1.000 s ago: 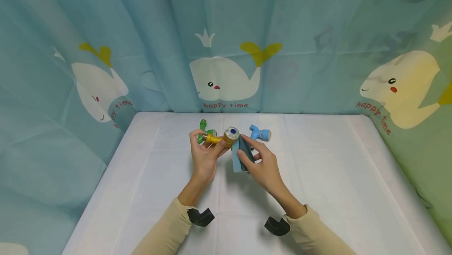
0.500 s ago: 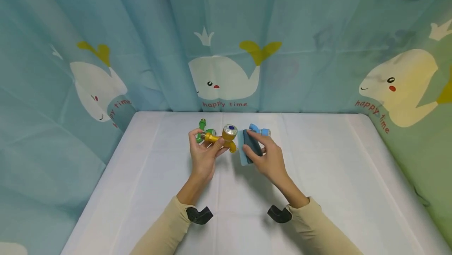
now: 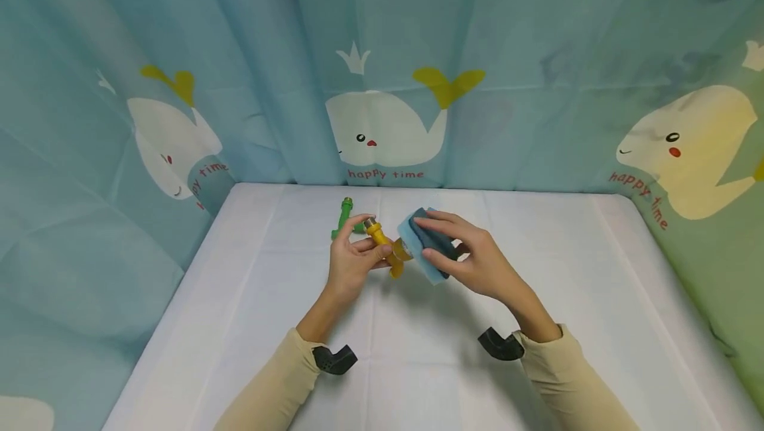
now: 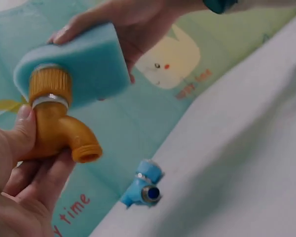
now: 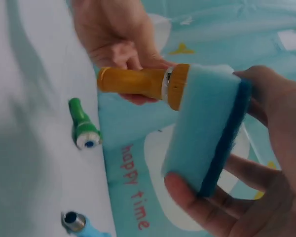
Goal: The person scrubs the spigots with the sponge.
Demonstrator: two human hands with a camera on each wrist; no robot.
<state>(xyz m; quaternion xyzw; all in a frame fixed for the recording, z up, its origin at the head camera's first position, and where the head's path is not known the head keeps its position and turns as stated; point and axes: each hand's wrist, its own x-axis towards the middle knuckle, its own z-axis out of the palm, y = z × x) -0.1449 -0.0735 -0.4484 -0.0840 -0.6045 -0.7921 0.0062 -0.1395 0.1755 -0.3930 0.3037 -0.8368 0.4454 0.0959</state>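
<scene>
My left hand point(image 3: 352, 264) grips a yellow faucet point(image 3: 379, 235) above the table, fingers and thumb around its body. The faucet's spout point(image 4: 86, 149) points down, and its ribbed knob point(image 4: 50, 85) faces my right hand point(image 3: 486, 260). That hand holds a sponge point(image 5: 202, 123) by its edges, light blue foam with a dark blue scouring layer. In the right wrist view the foam face is pressed against the end of the knob and hides it. The scouring layer point(image 3: 434, 237) is toward my right palm.
A green faucet point(image 3: 345, 215) lies on the white table point(image 3: 268, 298) behind my left hand. A light blue faucet point(image 4: 145, 182) lies farther right, hidden behind my right hand in the head view. A whale-printed curtain point(image 3: 507, 139) hangs along the table's back edge.
The yellow faucet has turned so its knob faces right. The sponge swung away from it to the right, then came up against the knob's end. My right forearm has shifted right.
</scene>
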